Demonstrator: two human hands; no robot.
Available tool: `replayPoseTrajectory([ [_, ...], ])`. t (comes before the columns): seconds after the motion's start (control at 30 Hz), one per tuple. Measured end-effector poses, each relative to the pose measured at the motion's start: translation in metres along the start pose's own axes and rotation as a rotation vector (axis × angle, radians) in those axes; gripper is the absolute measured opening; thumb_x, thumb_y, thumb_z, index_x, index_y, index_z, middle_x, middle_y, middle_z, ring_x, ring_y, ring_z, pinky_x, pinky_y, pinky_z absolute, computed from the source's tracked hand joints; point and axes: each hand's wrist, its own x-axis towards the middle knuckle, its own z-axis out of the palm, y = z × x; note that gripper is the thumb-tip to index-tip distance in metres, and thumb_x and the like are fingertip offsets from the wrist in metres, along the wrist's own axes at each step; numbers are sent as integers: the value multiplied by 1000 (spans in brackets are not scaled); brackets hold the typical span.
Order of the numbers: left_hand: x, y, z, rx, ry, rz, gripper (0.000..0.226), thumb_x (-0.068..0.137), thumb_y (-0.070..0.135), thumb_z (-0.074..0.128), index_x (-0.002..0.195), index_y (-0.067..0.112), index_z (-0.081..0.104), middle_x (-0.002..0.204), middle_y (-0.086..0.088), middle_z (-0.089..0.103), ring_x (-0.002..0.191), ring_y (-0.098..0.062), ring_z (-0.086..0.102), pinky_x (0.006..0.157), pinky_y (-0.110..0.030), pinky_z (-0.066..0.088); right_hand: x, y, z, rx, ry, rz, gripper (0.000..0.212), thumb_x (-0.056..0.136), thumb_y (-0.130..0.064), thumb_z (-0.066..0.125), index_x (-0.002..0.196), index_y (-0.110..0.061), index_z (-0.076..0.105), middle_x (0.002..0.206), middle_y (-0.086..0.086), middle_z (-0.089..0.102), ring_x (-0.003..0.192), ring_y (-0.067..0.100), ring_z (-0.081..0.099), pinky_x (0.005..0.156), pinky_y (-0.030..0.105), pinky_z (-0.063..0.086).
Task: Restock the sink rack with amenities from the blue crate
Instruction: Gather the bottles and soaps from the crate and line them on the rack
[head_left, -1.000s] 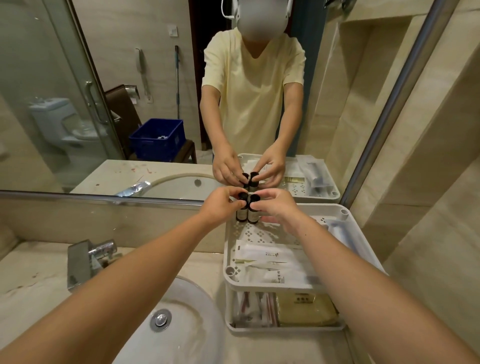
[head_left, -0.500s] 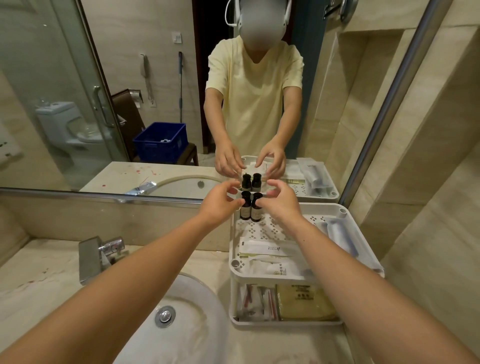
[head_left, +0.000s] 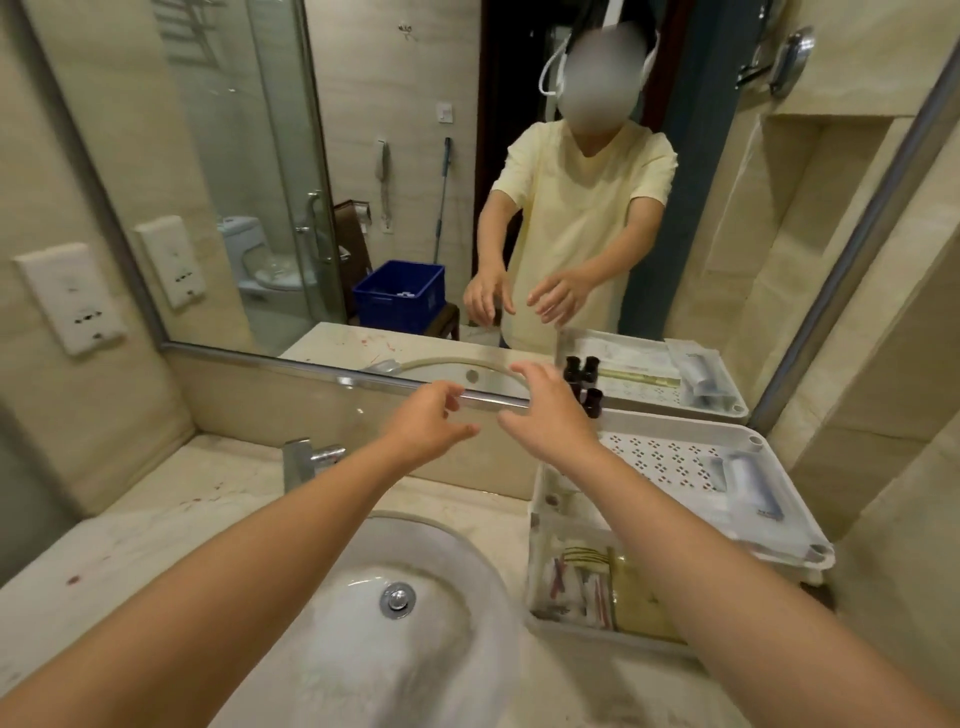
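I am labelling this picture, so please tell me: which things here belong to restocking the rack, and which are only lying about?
For the job: sink rack, dark bottles on its top tier, blue crate in the mirror, left hand, right hand, both empty.
Just there: sink basin, tap, wall socket.

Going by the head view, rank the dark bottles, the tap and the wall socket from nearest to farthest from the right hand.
1. dark bottles, just beyond the right hand, on the rack.
2. tap, left, by the basin.
3. wall socket, far left.
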Motion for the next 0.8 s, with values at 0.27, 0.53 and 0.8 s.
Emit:
replayPoseTrajectory([
  [0.27, -70, -63, -56, 245, 66, -154, 63, 82, 43, 73, 136, 21, 48, 131, 3, 56, 118, -14, 56, 98, -35, 47, -22, -62, 61, -188, -222, -163, 68, 81, -26, 66, 143, -21, 39, 143, 2, 38, 134, 23, 36, 107, 40, 39],
  [0.53, -161, -132, -98, 343, 117, -379, 56, 85, 43, 69, 134, 24, 49, 132, 2, 53, 119, -18, 54, 96, -35, 46, -60, -132, 131, -312, -433, -355, 65, 83, -33, 63, 142, -21, 38, 141, 7, 43, 130, 29, 40, 101, 37, 39],
  [0.8, -265, -187, -142, 365, 173, -542, 57, 87, 47, 66, 135, 23, 47, 134, 2, 50, 117, -18, 54, 93, -35, 47, -114, -219, 191, -302, -540, -474, 65, 86, -28, 60, 145, -19, 35, 143, 6, 41, 134, 26, 36, 103, 37, 39],
])
